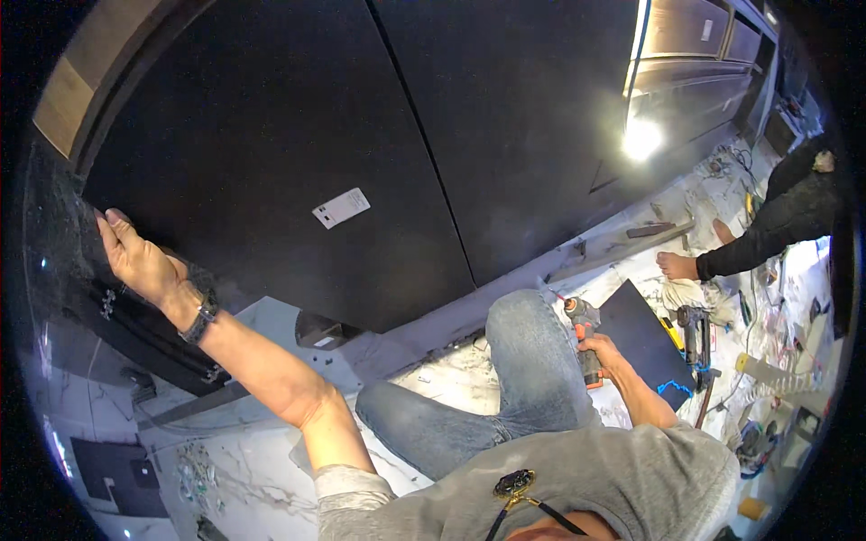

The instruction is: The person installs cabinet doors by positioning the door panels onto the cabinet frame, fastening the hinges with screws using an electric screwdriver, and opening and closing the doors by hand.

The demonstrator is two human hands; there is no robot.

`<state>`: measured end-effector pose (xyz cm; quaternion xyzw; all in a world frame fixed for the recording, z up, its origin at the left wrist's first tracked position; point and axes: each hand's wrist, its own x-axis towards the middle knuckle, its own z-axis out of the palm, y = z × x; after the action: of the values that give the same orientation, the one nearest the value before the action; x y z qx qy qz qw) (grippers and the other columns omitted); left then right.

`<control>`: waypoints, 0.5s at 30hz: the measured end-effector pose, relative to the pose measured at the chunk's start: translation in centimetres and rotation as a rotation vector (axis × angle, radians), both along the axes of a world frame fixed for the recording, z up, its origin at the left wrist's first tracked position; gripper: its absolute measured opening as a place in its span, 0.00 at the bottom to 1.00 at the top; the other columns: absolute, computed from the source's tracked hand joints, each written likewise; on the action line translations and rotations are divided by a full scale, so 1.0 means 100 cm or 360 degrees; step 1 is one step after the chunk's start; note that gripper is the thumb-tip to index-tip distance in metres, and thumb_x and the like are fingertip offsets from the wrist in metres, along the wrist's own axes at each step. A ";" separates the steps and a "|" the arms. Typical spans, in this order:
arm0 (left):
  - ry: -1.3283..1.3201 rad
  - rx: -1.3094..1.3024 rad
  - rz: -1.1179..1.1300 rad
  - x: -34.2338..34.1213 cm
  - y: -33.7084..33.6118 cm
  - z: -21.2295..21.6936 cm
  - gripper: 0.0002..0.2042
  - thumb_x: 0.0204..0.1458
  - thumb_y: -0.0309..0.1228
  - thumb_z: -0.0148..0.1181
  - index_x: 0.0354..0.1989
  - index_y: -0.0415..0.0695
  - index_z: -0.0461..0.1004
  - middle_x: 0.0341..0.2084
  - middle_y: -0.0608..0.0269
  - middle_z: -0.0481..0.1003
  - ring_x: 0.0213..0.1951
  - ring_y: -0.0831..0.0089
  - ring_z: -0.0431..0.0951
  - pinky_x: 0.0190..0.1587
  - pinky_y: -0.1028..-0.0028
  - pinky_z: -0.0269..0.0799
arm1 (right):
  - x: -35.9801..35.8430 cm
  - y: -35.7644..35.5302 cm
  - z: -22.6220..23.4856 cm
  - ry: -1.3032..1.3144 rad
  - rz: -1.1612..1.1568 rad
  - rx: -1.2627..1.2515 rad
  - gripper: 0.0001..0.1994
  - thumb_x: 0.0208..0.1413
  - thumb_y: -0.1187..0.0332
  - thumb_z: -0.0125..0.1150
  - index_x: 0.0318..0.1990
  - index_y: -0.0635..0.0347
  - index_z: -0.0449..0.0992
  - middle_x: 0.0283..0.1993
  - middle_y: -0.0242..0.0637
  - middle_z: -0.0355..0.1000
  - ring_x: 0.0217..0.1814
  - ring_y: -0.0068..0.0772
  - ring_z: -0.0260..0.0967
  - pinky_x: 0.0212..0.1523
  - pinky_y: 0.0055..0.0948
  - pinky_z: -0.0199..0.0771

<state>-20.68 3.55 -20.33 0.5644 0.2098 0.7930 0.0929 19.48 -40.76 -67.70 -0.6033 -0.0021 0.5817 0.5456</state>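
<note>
My left hand [144,261] is raised at the far left, beside the edge of a large dark cabinet door [271,135]. Its thumb and fingers are drawn together there; whatever they may grip is hidden. A white label [342,208] is stuck on that door. Metal hinges [107,305] show on a dark panel below this hand. In my right hand [606,353], next to my bent knee, is a grey and red cordless drill [585,329]. Its front end points up and away from me, with a thin reddish bit.
A black board [636,338] lies right of the drill, with a nail gun [695,338] beside it. Tools, cables and scraps litter the marble-look floor. Another person's leg and foot [681,266] are at the right. A bright lamp [642,140] shines by the drawers [686,32].
</note>
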 end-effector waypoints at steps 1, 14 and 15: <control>0.0026 -0.0023 -0.0046 -0.003 -0.001 -0.001 0.23 0.64 0.28 0.52 0.63 0.27 0.61 0.59 0.49 0.68 0.59 0.73 0.67 0.64 0.75 0.58 | 0.003 0.000 -0.004 0.0027 0.0034 0.0003 0.15 0.43 0.73 0.64 0.41 0.64 0.72 0.32 0.38 0.73 0.29 0.32 0.74 0.32 0.32 0.78; 0.0699 0.0206 0.0371 -0.082 0.059 -0.011 0.23 0.64 0.30 0.51 0.62 0.27 0.62 0.53 0.49 0.73 0.51 0.72 0.73 0.55 0.77 0.66 | 0.000 0.008 -0.001 0.0075 0.0196 -0.0040 0.13 0.45 0.67 0.62 0.39 0.60 0.74 0.31 0.34 0.72 0.27 0.29 0.72 0.31 0.31 0.75; 0.0561 0.0031 0.0422 -0.074 0.053 -0.012 0.21 0.63 0.31 0.52 0.60 0.28 0.65 0.49 0.49 0.75 0.47 0.71 0.74 0.52 0.76 0.69 | -0.004 0.008 0.008 0.0086 0.0147 -0.0080 0.11 0.45 0.67 0.62 0.37 0.59 0.74 0.29 0.33 0.72 0.25 0.28 0.71 0.29 0.30 0.74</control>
<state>-28.07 8.86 -21.49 0.6625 0.2875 0.6895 -0.0558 19.08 -39.92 -66.92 -0.6001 -0.0005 0.6222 0.5028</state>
